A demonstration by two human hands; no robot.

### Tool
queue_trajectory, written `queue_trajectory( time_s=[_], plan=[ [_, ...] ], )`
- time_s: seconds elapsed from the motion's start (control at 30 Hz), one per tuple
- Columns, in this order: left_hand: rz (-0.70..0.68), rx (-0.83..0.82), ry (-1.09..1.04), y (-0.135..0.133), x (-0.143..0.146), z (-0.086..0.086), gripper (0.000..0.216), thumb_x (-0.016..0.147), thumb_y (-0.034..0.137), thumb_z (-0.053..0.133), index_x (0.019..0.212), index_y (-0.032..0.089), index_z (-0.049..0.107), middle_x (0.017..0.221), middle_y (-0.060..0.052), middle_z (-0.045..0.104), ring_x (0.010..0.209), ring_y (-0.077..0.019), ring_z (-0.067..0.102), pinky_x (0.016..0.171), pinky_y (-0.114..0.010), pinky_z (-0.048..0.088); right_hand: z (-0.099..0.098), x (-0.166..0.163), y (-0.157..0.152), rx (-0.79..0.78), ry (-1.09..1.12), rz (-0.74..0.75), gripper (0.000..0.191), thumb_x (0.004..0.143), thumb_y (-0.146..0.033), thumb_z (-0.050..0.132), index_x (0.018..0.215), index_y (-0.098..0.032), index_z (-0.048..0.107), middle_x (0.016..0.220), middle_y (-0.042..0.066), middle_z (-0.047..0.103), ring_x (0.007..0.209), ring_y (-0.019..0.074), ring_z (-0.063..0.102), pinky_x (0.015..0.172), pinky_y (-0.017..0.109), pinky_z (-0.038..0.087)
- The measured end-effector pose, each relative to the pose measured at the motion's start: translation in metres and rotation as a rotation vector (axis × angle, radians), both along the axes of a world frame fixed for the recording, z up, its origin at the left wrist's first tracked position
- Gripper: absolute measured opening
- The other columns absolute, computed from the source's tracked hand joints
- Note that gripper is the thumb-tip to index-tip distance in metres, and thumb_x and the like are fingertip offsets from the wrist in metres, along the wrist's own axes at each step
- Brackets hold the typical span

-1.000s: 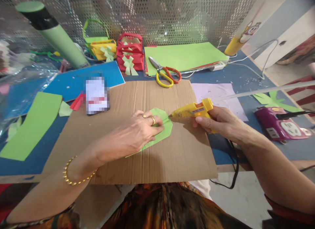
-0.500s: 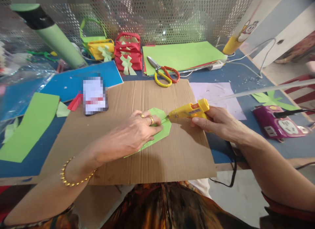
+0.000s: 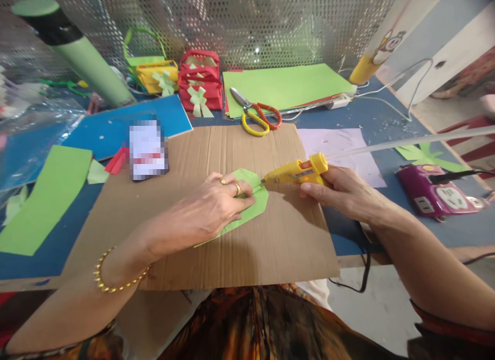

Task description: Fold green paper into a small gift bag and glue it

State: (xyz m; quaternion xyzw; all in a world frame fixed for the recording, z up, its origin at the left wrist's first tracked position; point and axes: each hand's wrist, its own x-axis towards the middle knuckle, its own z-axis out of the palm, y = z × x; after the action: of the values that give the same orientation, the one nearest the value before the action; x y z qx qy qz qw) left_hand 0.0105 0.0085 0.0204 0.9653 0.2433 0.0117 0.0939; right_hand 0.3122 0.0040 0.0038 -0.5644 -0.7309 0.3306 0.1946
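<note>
A folded piece of green paper (image 3: 253, 208) lies on the brown cardboard sheet (image 3: 278, 246). My left hand (image 3: 218, 205) holds it down, fingers bent over its middle and covering much of it. In my right hand (image 3: 340, 190) is a yellow hot glue gun (image 3: 296, 173), gripped by its handle. The gun's nozzle tip meets the paper's right side, by a fold line. From the back of the gun a long pale glue stick (image 3: 398, 143) runs to the right.
Scissors (image 3: 255, 115) lie against the green sheets (image 3: 290, 89) behind the cardboard. Small red paper bags (image 3: 199, 86) and a yellow one (image 3: 157, 77) stand further left. A phone (image 3: 148, 149) rests on the cardboard's left corner. A purple power socket (image 3: 436, 192) sits at right.
Almost nothing differs. The whole view has shifted very slightly, while both hands, the green paper and the glue gun keep their places relative to each other.
</note>
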Motion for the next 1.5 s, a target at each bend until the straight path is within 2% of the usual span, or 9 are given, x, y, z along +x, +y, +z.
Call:
queue_trajectory(
  time_s=[0.43,0.63,0.77,0.93,1.1,1.23,1.4,1.5],
  plan=[
    [0.003,0.010,-0.027,0.000,-0.001,-0.003,0.025,0.106,0.010,0.044,0.110,0.018,0.068,0.130,-0.008,0.068,0.112,-0.0217,0.058,0.094,-0.040,0.032,0.000,-0.002,0.001,-0.012,-0.029,0.017,0.053,0.089,-0.073,0.055,0.071,-0.023,0.061,0.068,0.003,0.055,0.063,0.0177,0.048,0.057,0.034,0.033],
    [-0.012,0.053,-0.129,0.002,-0.004,-0.014,0.025,0.110,0.022,0.044,0.105,0.020,0.068,0.125,-0.004,0.070,0.111,-0.0184,0.059,0.092,-0.037,0.034,0.001,-0.005,0.001,0.007,-0.029,0.046,0.053,0.092,-0.071,0.052,0.076,-0.022,0.062,0.069,0.003,0.056,0.063,0.0171,0.048,0.058,0.034,0.035],
    [-0.025,0.091,-0.149,0.004,-0.006,-0.018,0.025,0.111,0.024,0.042,0.117,0.020,0.066,0.125,-0.004,0.069,0.113,-0.0181,0.059,0.092,-0.036,0.034,0.004,-0.007,0.001,0.019,-0.042,0.063,0.050,0.095,-0.066,0.051,0.076,-0.021,0.062,0.069,0.003,0.055,0.063,0.0166,0.048,0.058,0.033,0.034],
    [-0.023,0.093,-0.124,0.004,-0.006,-0.016,0.023,0.110,0.023,0.045,0.121,0.020,0.064,0.126,-0.004,0.067,0.117,-0.0184,0.058,0.093,-0.036,0.034,0.006,-0.010,0.000,0.027,-0.038,0.092,0.043,0.095,-0.058,0.051,0.076,-0.021,0.060,0.068,0.002,0.055,0.061,0.0155,0.048,0.057,0.032,0.035],
    [-0.015,0.086,-0.115,0.004,-0.006,-0.015,0.024,0.110,0.024,0.044,0.122,0.020,0.065,0.127,-0.005,0.067,0.119,-0.0181,0.058,0.094,-0.036,0.034,0.006,-0.011,-0.001,0.036,-0.085,0.052,0.047,0.095,-0.061,0.051,0.075,-0.020,0.061,0.066,0.002,0.052,0.060,0.0156,0.046,0.057,0.033,0.033],
    [-0.008,0.065,-0.101,0.003,-0.006,-0.015,0.024,0.109,0.022,0.046,0.124,0.020,0.066,0.127,-0.005,0.067,0.121,-0.0185,0.057,0.094,-0.036,0.034,0.008,-0.009,-0.001,0.032,-0.064,0.096,0.047,0.095,-0.061,0.050,0.077,-0.020,0.061,0.066,0.001,0.051,0.061,0.0149,0.046,0.057,0.032,0.033],
    [-0.023,0.075,-0.116,0.003,-0.007,-0.015,0.024,0.109,0.021,0.046,0.122,0.020,0.066,0.129,-0.005,0.068,0.118,-0.0183,0.058,0.096,-0.037,0.034,0.010,0.001,-0.001,0.084,-0.109,0.038,0.057,0.093,-0.075,0.046,0.072,-0.022,0.057,0.061,-0.001,0.044,0.057,0.0134,0.040,0.054,0.031,0.029],
    [-0.028,0.079,-0.119,0.003,-0.006,-0.014,0.024,0.110,0.022,0.045,0.121,0.020,0.066,0.131,-0.005,0.067,0.118,-0.0182,0.058,0.095,-0.037,0.034,0.010,0.005,-0.001,0.095,-0.098,0.025,0.059,0.090,-0.077,0.046,0.073,-0.022,0.058,0.062,-0.001,0.046,0.057,0.0136,0.040,0.054,0.031,0.029]
  ],
)
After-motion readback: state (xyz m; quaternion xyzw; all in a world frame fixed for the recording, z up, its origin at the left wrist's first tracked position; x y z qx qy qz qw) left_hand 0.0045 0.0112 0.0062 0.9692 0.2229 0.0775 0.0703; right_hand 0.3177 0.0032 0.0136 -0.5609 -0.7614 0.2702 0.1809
